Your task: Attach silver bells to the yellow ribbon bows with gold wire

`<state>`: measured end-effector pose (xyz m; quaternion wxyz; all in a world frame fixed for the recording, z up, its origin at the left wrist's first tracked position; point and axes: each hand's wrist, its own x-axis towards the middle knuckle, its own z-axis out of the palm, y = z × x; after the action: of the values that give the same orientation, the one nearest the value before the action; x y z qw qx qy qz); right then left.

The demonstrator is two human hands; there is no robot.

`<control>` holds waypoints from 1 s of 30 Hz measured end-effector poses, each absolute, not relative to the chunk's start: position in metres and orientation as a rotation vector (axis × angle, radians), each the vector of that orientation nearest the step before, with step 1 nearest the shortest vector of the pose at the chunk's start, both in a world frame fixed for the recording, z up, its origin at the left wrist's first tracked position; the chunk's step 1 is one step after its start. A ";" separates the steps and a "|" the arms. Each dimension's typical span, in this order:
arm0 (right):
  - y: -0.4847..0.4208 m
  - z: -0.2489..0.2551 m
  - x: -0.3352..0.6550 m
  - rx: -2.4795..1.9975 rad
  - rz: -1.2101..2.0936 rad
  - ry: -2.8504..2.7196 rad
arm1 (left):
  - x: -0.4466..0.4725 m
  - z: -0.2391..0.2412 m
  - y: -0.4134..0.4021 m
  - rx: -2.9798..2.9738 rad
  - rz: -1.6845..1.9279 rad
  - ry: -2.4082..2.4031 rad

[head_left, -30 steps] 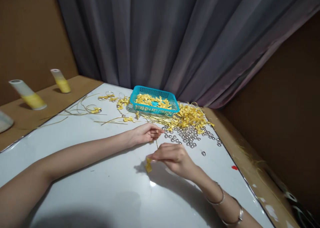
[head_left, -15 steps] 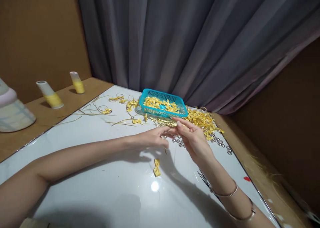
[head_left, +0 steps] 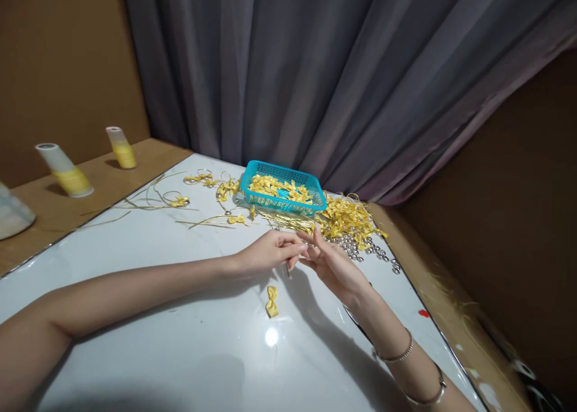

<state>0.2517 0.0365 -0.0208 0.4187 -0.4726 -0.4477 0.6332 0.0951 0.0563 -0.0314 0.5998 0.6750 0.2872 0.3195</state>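
Note:
Above the white tabletop my two hands meet at the fingertips. My left hand (head_left: 273, 251) is closed in a pinch, and the end of a thin gold cord (head_left: 289, 272) sticks out below its fingers. My right hand (head_left: 338, 270) has its thumb raised and its fingers stretched towards the left fingertips; nothing shows clearly in it. A yellow ribbon bow (head_left: 271, 302) lies on the table just below both hands. Beyond them lie a bundle of gold cords (head_left: 288, 221) and small silver rings or beads (head_left: 349, 246).
A turquoise basket (head_left: 283, 205) holds yellow bows, with a heap of more bows (head_left: 349, 216) to its right. Loose cords and bows lie at left, near two yellow thread spools (head_left: 72, 180). Scissors, partly hidden, lie under my right forearm. A grey curtain (head_left: 288, 69) hangs behind.
My left fingers have closed into a pinch. My right hand has lowered slightly and its thumb has lifted away from its fingers. The whole view has shifted a little.

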 end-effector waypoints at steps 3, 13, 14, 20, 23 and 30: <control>0.030 -0.025 0.258 -1.188 1.616 -1.240 | 0.096 -0.035 0.058 1.578 0.702 0.715; 0.031 -0.037 0.254 -1.321 1.203 -1.129 | 0.107 -0.049 0.057 1.569 0.647 0.773; 0.031 -0.035 0.256 -1.316 1.199 -1.111 | 0.102 -0.050 0.058 1.626 0.656 0.787; 0.029 -0.016 0.285 -1.260 1.226 -0.898 | 0.032 -0.070 0.106 2.354 0.861 1.336; 0.028 -0.010 0.302 -1.264 1.211 -0.807 | 0.003 -0.084 0.131 2.424 0.702 1.610; 0.016 0.000 0.319 -1.238 1.010 -0.899 | -0.007 -0.101 0.135 2.449 0.721 1.583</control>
<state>0.3193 0.0156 -0.0001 0.6084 -0.5359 -0.3893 0.4371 -0.0068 0.1346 -0.1005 0.0688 0.8133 0.5258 0.2394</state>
